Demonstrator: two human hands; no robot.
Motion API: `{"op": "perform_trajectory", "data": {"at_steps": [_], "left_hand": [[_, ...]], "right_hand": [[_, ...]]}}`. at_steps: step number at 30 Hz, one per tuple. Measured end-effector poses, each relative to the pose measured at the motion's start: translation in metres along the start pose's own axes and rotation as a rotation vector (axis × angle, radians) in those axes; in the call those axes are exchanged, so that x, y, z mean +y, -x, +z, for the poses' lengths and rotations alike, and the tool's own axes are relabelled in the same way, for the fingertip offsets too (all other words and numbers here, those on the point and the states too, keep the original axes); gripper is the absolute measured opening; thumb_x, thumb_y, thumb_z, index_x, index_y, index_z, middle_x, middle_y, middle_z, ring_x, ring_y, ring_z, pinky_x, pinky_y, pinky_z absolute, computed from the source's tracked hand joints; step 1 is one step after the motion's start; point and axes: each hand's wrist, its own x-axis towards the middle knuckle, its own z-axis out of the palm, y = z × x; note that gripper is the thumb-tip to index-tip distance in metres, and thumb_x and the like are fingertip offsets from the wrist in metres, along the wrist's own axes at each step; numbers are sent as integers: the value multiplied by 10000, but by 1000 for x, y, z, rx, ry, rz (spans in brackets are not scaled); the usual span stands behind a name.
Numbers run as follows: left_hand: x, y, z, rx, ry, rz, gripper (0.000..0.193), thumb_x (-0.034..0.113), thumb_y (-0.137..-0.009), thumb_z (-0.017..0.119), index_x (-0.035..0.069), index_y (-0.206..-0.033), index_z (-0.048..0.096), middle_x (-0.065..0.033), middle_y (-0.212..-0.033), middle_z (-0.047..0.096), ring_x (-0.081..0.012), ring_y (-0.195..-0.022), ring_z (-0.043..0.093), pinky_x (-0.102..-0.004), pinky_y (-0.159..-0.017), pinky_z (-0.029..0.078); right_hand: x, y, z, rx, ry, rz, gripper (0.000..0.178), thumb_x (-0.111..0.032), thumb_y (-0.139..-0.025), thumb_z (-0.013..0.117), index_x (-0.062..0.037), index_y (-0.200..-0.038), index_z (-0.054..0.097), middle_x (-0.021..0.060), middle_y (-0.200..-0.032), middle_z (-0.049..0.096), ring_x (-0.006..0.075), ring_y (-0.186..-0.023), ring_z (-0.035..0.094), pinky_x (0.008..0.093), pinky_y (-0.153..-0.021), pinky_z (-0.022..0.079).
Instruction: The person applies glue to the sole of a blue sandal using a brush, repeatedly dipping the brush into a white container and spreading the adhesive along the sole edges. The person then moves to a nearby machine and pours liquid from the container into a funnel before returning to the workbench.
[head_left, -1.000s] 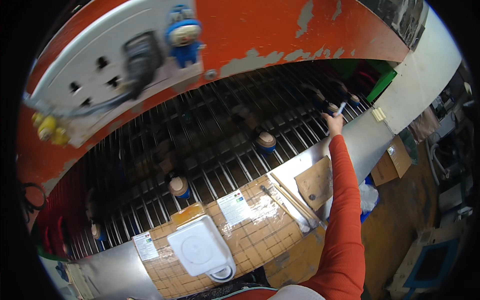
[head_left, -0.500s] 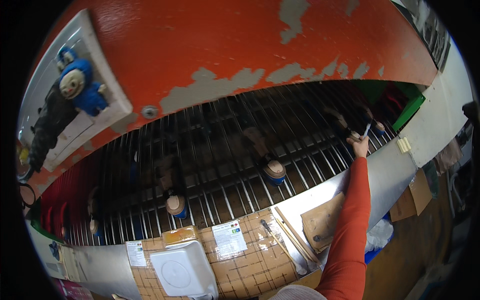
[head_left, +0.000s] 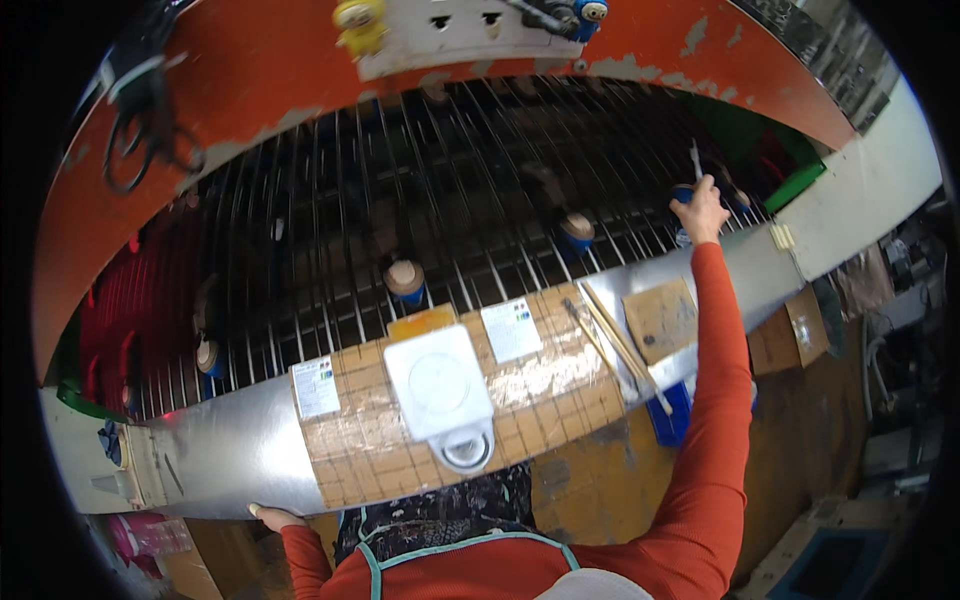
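Note:
At the far right of the rod conveyor (head_left: 470,265), my right hand (head_left: 703,212) is closed with a thin white stick-like tool (head_left: 697,158) standing up from its fingers. It reaches against a blue shoe piece (head_left: 683,192), which it partly covers; how firmly it touches the piece cannot be seen. My left hand (head_left: 279,518) rests at the front edge of the metal ledge (head_left: 225,435), one fingertip on the edge and the other fingers hidden. More blue shoe pieces with tan soles up sit along the rods, among them one in the middle (head_left: 405,279) and one right of it (head_left: 577,230).
A white plastic container (head_left: 438,375) stands on taped cardboard (head_left: 540,390) along the ledge. Beside it lie paper labels (head_left: 511,330), several thin brushes or sticks (head_left: 612,340) and a brown board (head_left: 661,320). An orange panel (head_left: 270,60) overhangs the conveyor; a cable (head_left: 150,110) hangs at left.
The view has shifted, bringing the white container, my left hand and my lap into fuller sight. My right hand has moved onto the blue shoe piece, still with the white tool.

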Motion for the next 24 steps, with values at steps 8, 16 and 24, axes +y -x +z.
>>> {"op": "perform_trajectory", "data": {"at_steps": [8,16,24], "left_hand": [[3,18,10,36,-54,51,621,444,-978,394,-81,-1299,480,-145,-1292,541,-273,-1101,562,-382,-962,458],[10,16,-3,-42,-172,-136,627,484,-970,396,-27,-1325,468,-117,-1267,553,-239,-1107,552,-388,-945,460],[65,119,18,-552,-786,831,718,240,-978,533,-59,-1494,132,-231,-1563,161,-288,-1452,157,-384,-1174,104]], "right_hand": [[-18,22,13,-112,176,106,655,-175,-634,844,-120,-1101,387,156,-1101,589,394,-916,662,551,-746,492],[-20,25,10,-36,60,88,682,-239,-651,828,-94,-1121,355,181,-1034,626,409,-924,655,515,-785,540],[-58,135,-173,226,-1004,93,536,-161,-687,888,-64,-943,427,21,-899,462,114,-783,490,225,-709,436]]}}
